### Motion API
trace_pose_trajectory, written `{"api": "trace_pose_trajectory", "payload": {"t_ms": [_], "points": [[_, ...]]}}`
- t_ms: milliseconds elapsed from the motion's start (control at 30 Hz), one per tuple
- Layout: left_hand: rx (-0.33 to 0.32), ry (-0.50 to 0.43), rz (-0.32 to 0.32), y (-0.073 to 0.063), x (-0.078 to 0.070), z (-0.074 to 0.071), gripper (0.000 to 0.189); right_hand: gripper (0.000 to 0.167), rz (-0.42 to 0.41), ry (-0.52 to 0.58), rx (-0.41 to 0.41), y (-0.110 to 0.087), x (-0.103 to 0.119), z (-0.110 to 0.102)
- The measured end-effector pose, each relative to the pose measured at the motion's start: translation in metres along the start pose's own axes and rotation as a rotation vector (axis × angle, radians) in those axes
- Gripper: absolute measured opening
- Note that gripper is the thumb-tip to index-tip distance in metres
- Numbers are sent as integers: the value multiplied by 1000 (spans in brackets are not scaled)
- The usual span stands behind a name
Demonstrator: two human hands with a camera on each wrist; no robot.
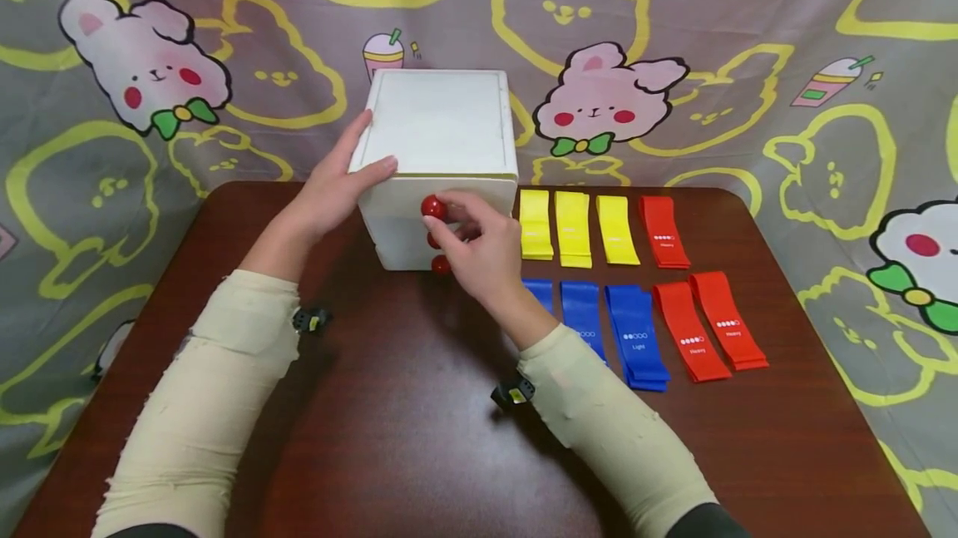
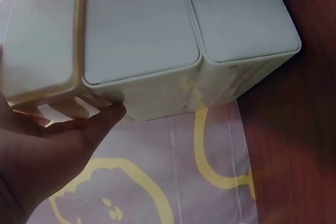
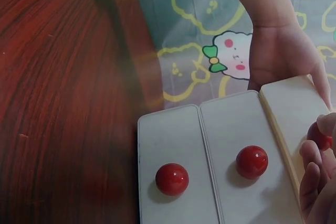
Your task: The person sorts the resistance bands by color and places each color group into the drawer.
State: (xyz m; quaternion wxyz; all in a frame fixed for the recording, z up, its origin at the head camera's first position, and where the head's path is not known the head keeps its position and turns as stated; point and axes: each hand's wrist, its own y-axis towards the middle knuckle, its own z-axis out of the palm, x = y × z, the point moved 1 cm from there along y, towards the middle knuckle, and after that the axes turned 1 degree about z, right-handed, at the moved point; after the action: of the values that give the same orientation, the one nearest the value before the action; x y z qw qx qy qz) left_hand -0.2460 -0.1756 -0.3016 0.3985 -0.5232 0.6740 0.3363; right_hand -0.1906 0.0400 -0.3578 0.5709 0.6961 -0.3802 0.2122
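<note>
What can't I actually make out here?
Head view: leftmost blue band, lower part hidden by right forearm.
Head view: print on yellow bands, too small.
All views: inside of white box, hidden by its walls.
Right wrist view: right hand, partly cut off by right edge.

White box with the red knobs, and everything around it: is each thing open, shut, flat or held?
Top drawer: slightly open
Middle drawer: shut
Bottom drawer: shut
Top knob: pinched by right hand
White box: touched by left hand
Yellow bands: flat
Blue bands: flat
Red bands: flat
</note>
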Motion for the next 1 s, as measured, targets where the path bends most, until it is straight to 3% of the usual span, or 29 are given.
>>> {"api": "trace_pose_trajectory", "payload": {"t_ms": [167,400,1000], "points": [[48,-46,-14,0,0,-2,82,31,-7,33,17,-4,2,-2],[93,-150,27,2,5,-6,79,31,-19,31,35,-9,6,-5],[51,-152,-1,1,13,-6,75,30,-40,71,60,-31,19,-13]]}}
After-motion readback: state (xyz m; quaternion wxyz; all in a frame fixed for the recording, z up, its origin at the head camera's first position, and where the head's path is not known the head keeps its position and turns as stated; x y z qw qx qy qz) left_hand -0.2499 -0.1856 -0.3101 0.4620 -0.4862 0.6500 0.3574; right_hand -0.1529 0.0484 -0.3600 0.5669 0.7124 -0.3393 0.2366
